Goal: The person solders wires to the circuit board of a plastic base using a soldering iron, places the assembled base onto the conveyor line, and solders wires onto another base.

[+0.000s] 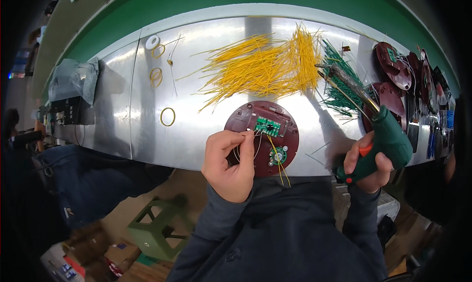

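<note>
A round dark-red plastic housing [237, 120] lies at the table's near edge, with a green circuit board [268, 126] fixed in it. Below the board sits a small round green-rimmed part [278, 156], crossed by thin yellow wires [281, 169] that run down from the board. My left hand [229, 165] covers the housing's left side, thumb and forefinger pinched on a thin pale wire at the board's edge. To the right, my right hand [374, 178] grips a dark-green soldering gun [392, 137] with an orange trigger. Its metal tip points up and left, raised away from the board.
Loose yellow wires [255, 68] lie piled beyond the housing, with green wires [339, 95] to their right. More dark-red housings [393, 68] crowd the right end. Yellow rings [167, 117], a white roll [153, 42] and a plastic bag [73, 80] lie left. A green stool [155, 230] stands below.
</note>
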### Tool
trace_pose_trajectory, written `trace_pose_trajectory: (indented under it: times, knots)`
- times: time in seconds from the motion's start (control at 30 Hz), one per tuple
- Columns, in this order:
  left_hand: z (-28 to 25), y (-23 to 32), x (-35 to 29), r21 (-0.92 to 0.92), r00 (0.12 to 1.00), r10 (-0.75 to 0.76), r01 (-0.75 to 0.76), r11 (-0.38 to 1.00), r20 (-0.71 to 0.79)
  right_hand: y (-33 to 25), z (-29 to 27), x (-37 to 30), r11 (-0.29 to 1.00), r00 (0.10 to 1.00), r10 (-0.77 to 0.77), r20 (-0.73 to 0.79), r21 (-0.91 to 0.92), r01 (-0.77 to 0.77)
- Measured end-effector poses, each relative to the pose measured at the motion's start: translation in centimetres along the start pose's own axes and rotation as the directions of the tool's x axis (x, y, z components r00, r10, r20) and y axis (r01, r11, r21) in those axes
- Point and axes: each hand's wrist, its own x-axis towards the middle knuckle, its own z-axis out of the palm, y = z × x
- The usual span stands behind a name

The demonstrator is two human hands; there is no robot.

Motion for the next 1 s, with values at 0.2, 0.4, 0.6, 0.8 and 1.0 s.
trace_pose_trajectory:
  times: [0.2,0.4,0.6,0.8,1.0]
  knots:
    - [-0.5,0.0,0.0,0.134,0.998,0.009,-0.017,0.991,0.066,-1.1,0.9,0.1,0.998,0.998,0.007,0.057,-0.062,-0.004]
    - [-0.4,0.2,0.1,0.251,0.984,0.114,-0.146,0.957,0.137,-1.8,1.0,0.0,0.985,0.987,0.115,0.111,-0.142,-0.099]
    - [-0.2,-0.1,0.1,0.094,0.999,0.009,-0.014,0.995,0.048,-1.9,1.2,0.1,0.979,0.982,0.151,0.112,-0.155,-0.133]
    - [-0.7,0.4,0.5,0.229,0.986,0.076,-0.11,0.967,0.151,-1.8,2.1,0.4,0.98,0.986,0.131,0.101,-0.166,-0.113]
    - [-0.7,0.0,1.0,0.248,0.943,0.229,-0.289,0.925,0.243,-1.9,2.0,0.4,0.974,0.981,0.15,0.124,-0.189,-0.125]
